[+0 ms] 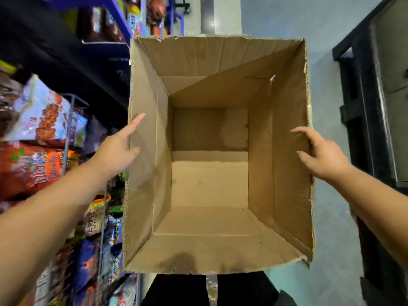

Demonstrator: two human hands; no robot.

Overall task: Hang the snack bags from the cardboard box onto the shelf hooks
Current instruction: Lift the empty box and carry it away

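Observation:
A large cardboard box fills the middle of the view, its top open, and I see no snack bags inside. My left hand is at the rim of the left wall, its forefinger and thumb straight and lying over the edge. My right hand is at the rim of the right wall, with loosely bent fingers reaching over onto the inner face. Neither hand plainly grips the cardboard. Snack bags hang on the wire shelf hooks to the left.
Shelves packed with colourful snack packets run down the whole left side. A dark cabinet or crate stands close on the right. Pale grey floor lies beyond the box. My dark trouser legs show below the box.

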